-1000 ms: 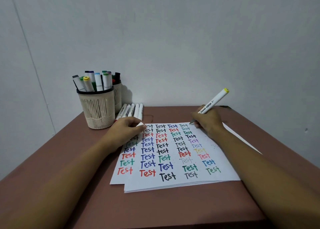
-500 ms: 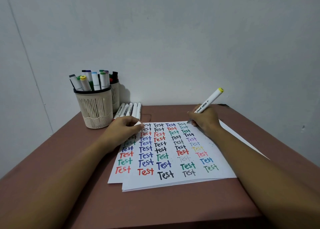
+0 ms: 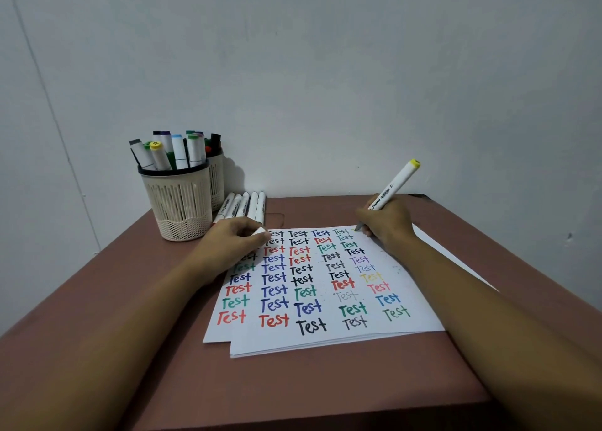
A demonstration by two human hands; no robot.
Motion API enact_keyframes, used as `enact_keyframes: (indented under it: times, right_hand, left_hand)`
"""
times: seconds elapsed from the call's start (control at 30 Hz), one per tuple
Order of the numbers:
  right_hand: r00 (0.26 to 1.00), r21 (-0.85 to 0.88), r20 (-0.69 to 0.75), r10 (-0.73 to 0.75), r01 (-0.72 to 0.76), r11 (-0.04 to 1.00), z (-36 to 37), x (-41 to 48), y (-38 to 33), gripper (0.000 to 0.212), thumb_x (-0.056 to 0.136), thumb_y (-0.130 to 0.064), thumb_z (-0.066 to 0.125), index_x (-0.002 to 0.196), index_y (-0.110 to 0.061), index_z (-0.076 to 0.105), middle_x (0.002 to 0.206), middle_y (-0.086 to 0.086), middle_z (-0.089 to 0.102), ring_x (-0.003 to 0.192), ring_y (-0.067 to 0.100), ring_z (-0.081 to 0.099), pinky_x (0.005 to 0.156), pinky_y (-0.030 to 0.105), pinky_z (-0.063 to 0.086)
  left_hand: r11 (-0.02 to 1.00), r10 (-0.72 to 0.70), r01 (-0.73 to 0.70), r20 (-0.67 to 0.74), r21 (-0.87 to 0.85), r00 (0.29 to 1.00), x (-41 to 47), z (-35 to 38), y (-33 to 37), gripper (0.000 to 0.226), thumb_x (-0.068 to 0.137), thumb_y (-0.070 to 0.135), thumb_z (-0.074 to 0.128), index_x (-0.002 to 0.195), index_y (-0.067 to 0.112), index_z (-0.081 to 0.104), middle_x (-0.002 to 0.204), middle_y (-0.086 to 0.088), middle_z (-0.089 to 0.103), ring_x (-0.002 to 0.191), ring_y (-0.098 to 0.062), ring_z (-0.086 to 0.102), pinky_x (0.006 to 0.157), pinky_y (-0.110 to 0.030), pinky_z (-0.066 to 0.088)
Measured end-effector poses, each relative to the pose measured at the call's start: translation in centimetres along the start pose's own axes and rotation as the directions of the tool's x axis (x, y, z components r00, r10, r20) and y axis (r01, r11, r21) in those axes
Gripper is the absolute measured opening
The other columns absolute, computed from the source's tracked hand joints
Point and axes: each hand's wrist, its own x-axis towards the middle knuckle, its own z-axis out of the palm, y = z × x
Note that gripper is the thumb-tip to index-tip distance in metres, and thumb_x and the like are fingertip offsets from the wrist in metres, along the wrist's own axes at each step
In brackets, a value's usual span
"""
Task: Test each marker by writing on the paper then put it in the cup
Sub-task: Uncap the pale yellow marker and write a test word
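Marker tip half hidden under right hand gripping it, at top edge of paper; white barrel, yellow end, tilted. Left hand pinches small white piece, unclear what, covers top-left words. Rear holder mostly hidden behind cup.

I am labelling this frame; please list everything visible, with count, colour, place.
table: one, reddish brown, against wall
paper: stacked sheets, white, table centre
front cup: one, cream, far left, holds markers
rear cup: one, cream, behind front cup
loose markers: about five, white, beside the cups
held marker: one, white, yellow end, tip at paper
white piece: one, small, left hand
left hand: pinches white piece
right hand: grips held marker
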Motion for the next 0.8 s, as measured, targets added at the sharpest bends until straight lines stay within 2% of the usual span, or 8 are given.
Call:
enact_keyframes:
  times: [0.07,0.27,0.47,0.67,0.8]
  right_hand:
    - [1.000,-0.019,0.008,0.005,-0.005,1.000,-0.03,0.05,-0.03,0.008,0.075,-0.002,0.061,0.072,-0.006,0.055,0.067,0.017,0.062,0.048,0.020,0.052,0.048,0.025,0.043]
    - [0.998,0.034,-0.063,-0.021,0.023,0.999,-0.13,0.08,0.17,0.014,0.075,0.000,0.059,0.065,-0.008,0.053,0.061,0.016,0.060,0.048,0.022,0.052,0.052,0.028,0.044]
    - [0.998,-0.052,-0.051,-0.025,0.023,0.998,0.05,-0.16,-0.01,0.008,0.079,-0.003,0.061,0.076,-0.007,0.054,0.067,0.011,0.059,0.048,0.014,0.053,0.044,0.021,0.038]
    - [0.999,-0.038,-0.032,-0.033,0.032,0.999,-0.16,-0.12,-0.04,0.013,0.079,-0.001,0.061,0.072,-0.008,0.052,0.063,0.012,0.058,0.046,0.016,0.052,0.046,0.023,0.042]
    - [0.999,-0.048,-0.047,-0.006,0.004,0.999,-0.09,-0.17,-0.12,0.009,0.078,-0.004,0.062,0.076,-0.007,0.054,0.070,0.014,0.060,0.049,0.016,0.052,0.042,0.021,0.038]
  left_hand:
    - [1.000,-0.002,0.002,0.004,0.001,1.000,0.01,-0.02,-0.02,0.019,0.087,0.032,0.063,0.102,0.021,0.068,0.094,0.006,0.068,0.084,-0.005,0.063,0.064,-0.017,0.043]
    - [1.000,-0.001,0.001,0.004,-0.004,1.000,0.03,-0.03,-0.07,0.017,0.087,0.032,0.063,0.100,0.021,0.068,0.094,0.006,0.069,0.085,-0.007,0.064,0.064,-0.018,0.043]
    - [1.000,-0.002,0.002,-0.001,0.001,1.000,0.04,0.00,-0.04,0.018,0.087,0.032,0.063,0.101,0.021,0.068,0.094,0.006,0.068,0.084,-0.006,0.063,0.063,-0.017,0.042]
    - [1.000,0.007,-0.007,0.002,0.009,1.000,0.04,-0.03,-0.17,0.017,0.088,0.031,0.063,0.100,0.020,0.068,0.093,0.006,0.068,0.084,-0.006,0.064,0.064,-0.018,0.043]
    - [1.000,0.011,-0.011,0.003,0.007,1.000,0.11,-0.03,-0.27,0.019,0.087,0.031,0.063,0.101,0.019,0.068,0.094,0.005,0.069,0.085,-0.007,0.063,0.065,-0.019,0.043]
